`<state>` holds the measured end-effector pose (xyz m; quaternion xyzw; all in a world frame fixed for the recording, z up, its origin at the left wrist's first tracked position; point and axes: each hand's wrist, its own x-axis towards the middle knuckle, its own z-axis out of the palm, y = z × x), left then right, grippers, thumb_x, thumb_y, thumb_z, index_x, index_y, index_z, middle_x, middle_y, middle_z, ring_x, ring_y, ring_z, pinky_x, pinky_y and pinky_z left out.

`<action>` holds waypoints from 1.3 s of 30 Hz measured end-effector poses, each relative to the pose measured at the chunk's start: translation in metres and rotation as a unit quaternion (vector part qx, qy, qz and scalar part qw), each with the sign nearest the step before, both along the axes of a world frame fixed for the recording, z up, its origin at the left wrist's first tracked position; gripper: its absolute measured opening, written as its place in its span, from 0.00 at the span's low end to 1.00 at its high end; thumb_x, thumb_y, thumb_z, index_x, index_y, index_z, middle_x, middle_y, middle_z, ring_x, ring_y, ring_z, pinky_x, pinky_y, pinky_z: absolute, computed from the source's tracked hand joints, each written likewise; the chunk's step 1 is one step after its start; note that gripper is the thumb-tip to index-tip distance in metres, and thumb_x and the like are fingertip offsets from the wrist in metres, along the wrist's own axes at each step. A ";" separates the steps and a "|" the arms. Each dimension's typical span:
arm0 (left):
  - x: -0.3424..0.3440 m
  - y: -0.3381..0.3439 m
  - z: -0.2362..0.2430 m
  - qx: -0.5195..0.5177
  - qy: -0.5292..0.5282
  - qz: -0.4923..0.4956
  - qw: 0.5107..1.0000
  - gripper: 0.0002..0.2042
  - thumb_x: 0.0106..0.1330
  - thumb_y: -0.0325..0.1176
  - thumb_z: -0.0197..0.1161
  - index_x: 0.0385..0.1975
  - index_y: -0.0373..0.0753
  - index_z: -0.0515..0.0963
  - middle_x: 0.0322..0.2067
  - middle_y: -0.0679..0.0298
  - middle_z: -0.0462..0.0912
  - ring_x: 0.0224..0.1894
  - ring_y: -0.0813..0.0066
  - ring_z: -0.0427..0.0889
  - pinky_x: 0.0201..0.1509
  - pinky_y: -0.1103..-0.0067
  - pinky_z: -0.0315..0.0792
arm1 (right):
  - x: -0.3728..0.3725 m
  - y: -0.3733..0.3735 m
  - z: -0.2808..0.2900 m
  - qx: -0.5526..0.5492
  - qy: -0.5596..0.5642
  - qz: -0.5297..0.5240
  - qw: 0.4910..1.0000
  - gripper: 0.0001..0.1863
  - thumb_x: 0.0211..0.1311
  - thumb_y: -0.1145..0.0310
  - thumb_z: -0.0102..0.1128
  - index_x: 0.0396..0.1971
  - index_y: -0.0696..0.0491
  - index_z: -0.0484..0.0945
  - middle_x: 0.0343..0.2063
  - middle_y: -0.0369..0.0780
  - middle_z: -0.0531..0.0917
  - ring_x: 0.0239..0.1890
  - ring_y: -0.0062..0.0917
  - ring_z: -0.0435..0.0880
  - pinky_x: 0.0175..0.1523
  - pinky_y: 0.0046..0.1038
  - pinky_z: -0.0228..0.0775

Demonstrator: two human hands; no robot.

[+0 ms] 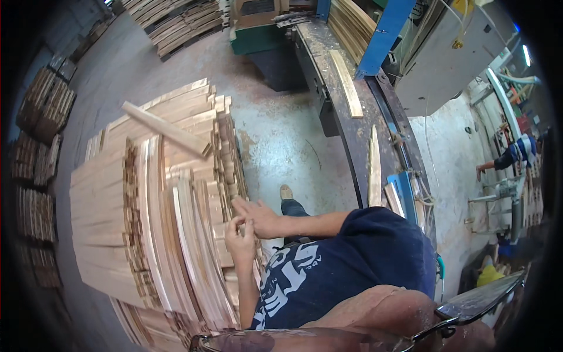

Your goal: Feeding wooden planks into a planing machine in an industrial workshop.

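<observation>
My left hand [239, 240] is raised beside the right edge of the big stack of wooden boards [99, 217]. Its fingers are curled against the thumb, and whatever may be between them is hidden. Just behind it, my right hand [263, 220] reaches across with fingers stretched out, holding nothing I can see. The two hands overlap or nearly touch. Several long wooden strips [186, 234] lie side by side on the stack near my hands. One loose board [167, 130] rests slantwise across the stack's far part.
On my right runs a long machine table [316, 50] with a wooden strip [346, 82] lying on it and a blue frame [378, 44] above. More board stacks [44, 105] line the left side. Another person's arm [498, 164] shows at far right.
</observation>
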<state>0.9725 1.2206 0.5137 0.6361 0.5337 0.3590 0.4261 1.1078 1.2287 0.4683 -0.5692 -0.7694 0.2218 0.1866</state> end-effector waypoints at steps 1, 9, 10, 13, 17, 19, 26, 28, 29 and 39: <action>-0.025 -0.020 0.003 0.033 0.014 0.039 0.999 0.09 0.63 0.29 0.69 0.40 0.33 0.81 0.38 0.56 0.80 0.40 0.63 0.82 0.47 0.72 0.75 | -0.022 -0.008 0.010 0.000 0.000 0.017 1.000 0.46 0.59 0.61 0.57 0.73 0.65 0.48 0.74 0.58 0.50 0.68 0.48 0.66 0.66 0.57 0.57; -0.130 -0.121 0.040 0.094 0.048 0.216 0.971 0.08 0.62 0.23 0.64 0.40 0.33 0.80 0.37 0.52 0.76 0.41 0.58 0.79 0.47 0.70 0.73 | -0.156 -0.061 0.024 0.009 -0.027 0.284 0.958 0.39 0.60 0.57 0.58 0.70 0.60 0.62 0.73 0.56 0.54 0.69 0.51 0.63 0.70 0.60 0.48; -0.141 -0.136 0.044 0.071 0.049 0.258 0.962 0.07 0.62 0.23 0.64 0.38 0.33 0.79 0.36 0.52 0.76 0.40 0.58 0.79 0.45 0.69 0.73 | -0.170 -0.072 0.027 0.102 -0.051 0.285 0.952 0.39 0.60 0.58 0.58 0.70 0.59 0.62 0.73 0.56 0.53 0.69 0.52 0.62 0.72 0.59 0.46; -0.164 -0.169 0.037 0.031 0.118 0.345 0.931 0.05 0.63 0.24 0.64 0.37 0.32 0.79 0.38 0.49 0.78 0.38 0.54 0.83 0.42 0.69 0.79 | -0.209 -0.085 0.017 0.046 -0.106 0.395 0.911 0.47 0.61 0.56 0.54 0.75 0.61 0.46 0.75 0.55 0.50 0.73 0.51 0.56 0.70 0.61 0.48; -0.172 -0.233 0.026 0.037 0.182 0.453 0.872 0.05 0.61 0.27 0.65 0.34 0.34 0.79 0.36 0.48 0.79 0.37 0.46 0.81 0.42 0.62 0.77 | -0.240 -0.127 0.014 0.022 -0.131 0.522 0.842 0.49 0.62 0.50 0.53 0.76 0.59 0.43 0.77 0.52 0.44 0.73 0.51 0.58 0.69 0.60 0.51; -0.179 -0.263 0.021 -0.022 0.176 0.492 0.853 0.05 0.61 0.27 0.64 0.33 0.33 0.79 0.35 0.48 0.79 0.38 0.46 0.80 0.45 0.61 0.76 | -0.257 -0.154 0.000 0.039 -0.125 0.571 0.810 0.48 0.64 0.50 0.51 0.76 0.58 0.42 0.77 0.53 0.43 0.70 0.51 0.62 0.70 0.59 0.52; -0.232 -0.374 -0.001 -0.006 0.155 0.570 0.807 0.05 0.62 0.27 0.62 0.36 0.34 0.78 0.43 0.42 0.79 0.51 0.40 0.76 0.56 0.57 0.72 | -0.335 -0.254 -0.023 0.139 -0.208 0.670 0.699 0.47 0.65 0.50 0.50 0.76 0.58 0.40 0.76 0.53 0.44 0.65 0.50 0.69 0.68 0.57 0.55; -0.253 -0.417 -0.008 -0.012 0.170 0.563 0.809 0.07 0.62 0.26 0.60 0.38 0.34 0.78 0.46 0.40 0.78 0.52 0.38 0.76 0.58 0.56 0.71 | -0.359 -0.298 -0.018 0.155 -0.276 0.677 0.664 0.48 0.64 0.50 0.51 0.76 0.57 0.42 0.76 0.52 0.46 0.69 0.47 0.64 0.70 0.56 0.52; -0.263 -0.440 -0.011 -0.011 0.167 0.570 0.805 0.07 0.62 0.26 0.60 0.38 0.34 0.78 0.46 0.40 0.78 0.52 0.38 0.76 0.58 0.56 0.71 | -0.373 -0.321 -0.017 0.158 -0.278 0.682 0.658 0.48 0.64 0.50 0.51 0.76 0.57 0.42 0.76 0.52 0.46 0.69 0.47 0.64 0.70 0.56 0.52; -0.337 -0.648 -0.032 -0.077 0.157 0.586 0.791 0.10 0.53 0.23 0.61 0.33 0.40 0.84 0.42 0.46 0.83 0.47 0.45 0.80 0.52 0.62 0.76 | -0.447 -0.512 -0.068 0.073 -0.190 0.760 0.617 0.26 0.63 0.52 0.55 0.60 0.47 0.71 0.59 0.48 0.74 0.63 0.42 0.71 0.62 0.48 0.65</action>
